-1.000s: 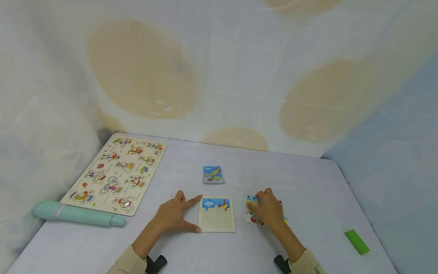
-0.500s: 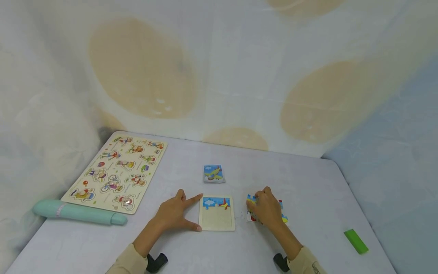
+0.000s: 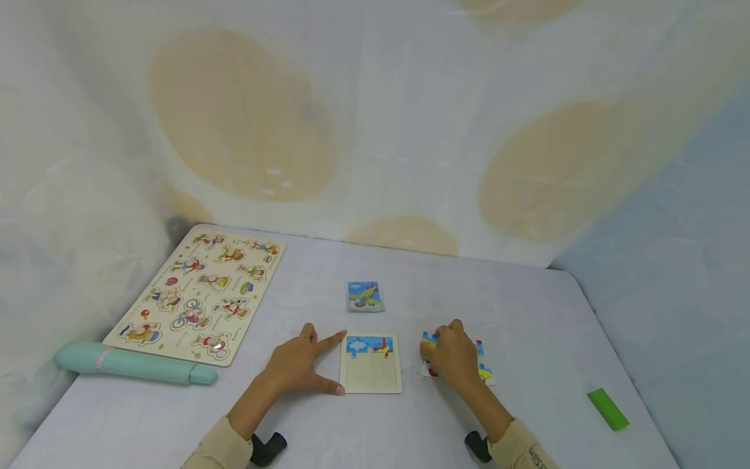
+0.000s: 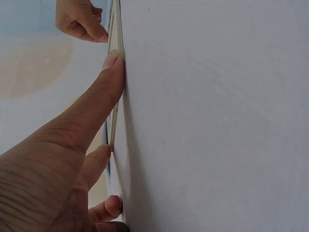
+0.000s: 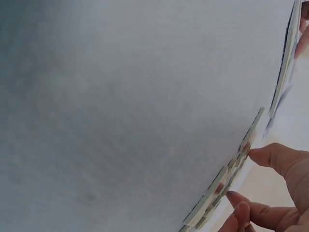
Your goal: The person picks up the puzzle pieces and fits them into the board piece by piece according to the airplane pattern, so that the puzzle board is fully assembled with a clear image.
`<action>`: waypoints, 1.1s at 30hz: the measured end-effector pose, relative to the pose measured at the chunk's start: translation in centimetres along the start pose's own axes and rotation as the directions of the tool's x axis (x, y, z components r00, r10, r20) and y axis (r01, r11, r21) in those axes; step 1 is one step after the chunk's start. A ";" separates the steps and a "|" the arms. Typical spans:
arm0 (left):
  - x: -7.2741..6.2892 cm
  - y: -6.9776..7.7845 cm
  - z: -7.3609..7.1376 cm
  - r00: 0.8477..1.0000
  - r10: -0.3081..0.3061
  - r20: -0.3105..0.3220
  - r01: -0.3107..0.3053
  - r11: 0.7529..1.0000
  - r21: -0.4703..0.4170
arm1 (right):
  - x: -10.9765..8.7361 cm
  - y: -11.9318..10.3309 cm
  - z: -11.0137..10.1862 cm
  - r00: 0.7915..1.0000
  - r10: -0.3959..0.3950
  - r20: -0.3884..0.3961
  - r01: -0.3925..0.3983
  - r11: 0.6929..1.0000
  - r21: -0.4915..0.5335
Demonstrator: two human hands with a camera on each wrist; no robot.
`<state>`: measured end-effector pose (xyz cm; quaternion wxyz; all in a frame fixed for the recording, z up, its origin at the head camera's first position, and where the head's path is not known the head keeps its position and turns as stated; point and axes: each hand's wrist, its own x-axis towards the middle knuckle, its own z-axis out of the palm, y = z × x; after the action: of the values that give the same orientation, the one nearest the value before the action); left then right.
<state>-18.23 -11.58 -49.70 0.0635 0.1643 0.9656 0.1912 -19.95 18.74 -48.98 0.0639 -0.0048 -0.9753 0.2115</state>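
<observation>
My left hand (image 3: 295,366) rests at the left side of a small square puzzle board (image 3: 370,378), its straight thumb and index finger spread to the two left corners. Blue sky pieces with a cloud and a red tail fill the board's top row; bare wood shows below. To the right, my right hand (image 3: 458,357) bends over a small pile of colourful puzzle pieces (image 3: 486,373) and covers much of it. In the right wrist view, its thumb and fingertips pinch a puzzle piece (image 5: 235,171) on top of the pile (image 5: 205,205).
A picture card with a yellow plane (image 3: 364,297) lies behind the board. At the left are a large peg puzzle board (image 3: 202,293) and a mint-green tube-shaped thing (image 3: 137,366). A green strip (image 3: 608,409) lies at the far right, with a cloth wall (image 3: 410,163) behind the table.
My right hand stays over the pile and shifts slightly, so more of the pieces at its right side show. The left hand and board keep their place.
</observation>
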 end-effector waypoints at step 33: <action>0.0 0.0 0.0 1.000 -0.013 0.014 0.013 1.000 -0.010 | -3.0 -6.5 0.7 0.991 -0.128 -0.035 0.129 0.991 0.020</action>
<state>-18.26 -11.56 -49.65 0.0722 0.1590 0.9652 0.1945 -16.98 12.45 -47.24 0.0938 0.0552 -0.9700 0.2175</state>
